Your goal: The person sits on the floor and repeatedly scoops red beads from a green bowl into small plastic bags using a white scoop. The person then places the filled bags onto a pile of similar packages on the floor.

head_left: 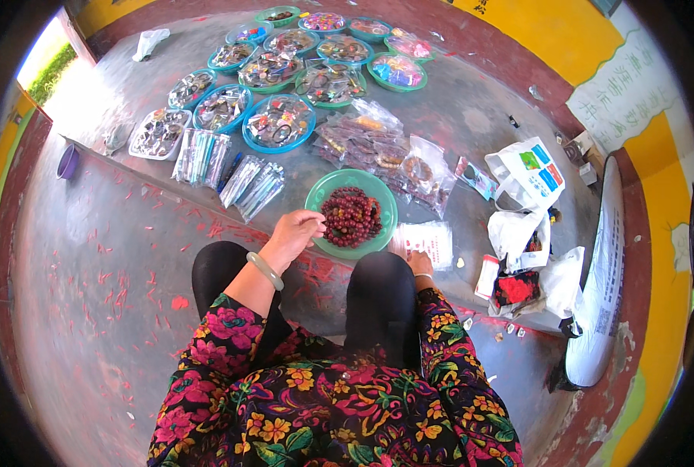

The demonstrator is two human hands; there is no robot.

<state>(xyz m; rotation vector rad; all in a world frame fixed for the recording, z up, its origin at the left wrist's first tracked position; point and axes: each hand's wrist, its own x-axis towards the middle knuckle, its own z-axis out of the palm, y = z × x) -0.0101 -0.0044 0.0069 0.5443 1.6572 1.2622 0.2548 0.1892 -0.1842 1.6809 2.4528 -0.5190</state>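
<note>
Head: right hand (420, 263) at clear packet (436, 240) (long axis running sideways)

Both hands (291, 237) (420, 263) forward, well apart

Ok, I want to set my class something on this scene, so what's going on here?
Someone is working over a green bowl of dark red beads. The left hand is at the bowl's left side, fingertips close together; whether they pinch anything is too small to tell. The right hand is at the near edge of some flat packets beside the bowl. The beads lie heaped inside it.
</note>
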